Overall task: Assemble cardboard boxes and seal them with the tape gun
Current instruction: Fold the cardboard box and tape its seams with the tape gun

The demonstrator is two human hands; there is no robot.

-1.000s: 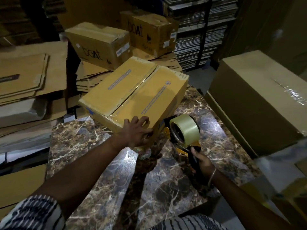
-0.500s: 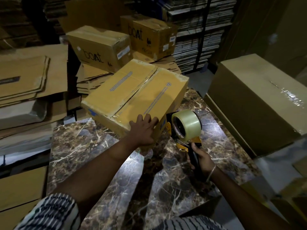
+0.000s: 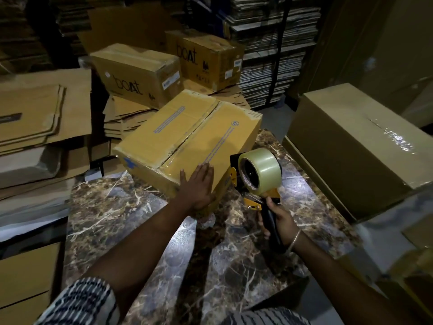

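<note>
We press our left hand (image 3: 199, 186) flat, fingers straight, on the near corner of the yellow box (image 3: 187, 139), which sits tilted on the marble table (image 3: 121, 221). Just right of that hand, our right hand (image 3: 277, 221) grips the black handle of the tape gun (image 3: 257, 177), its roll beside the box.

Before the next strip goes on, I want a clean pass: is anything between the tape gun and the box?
Nothing visible. The tape gun in the right hand sits beside the box, at its near right corner. The left hand lies flat on the box's near side.
</note>
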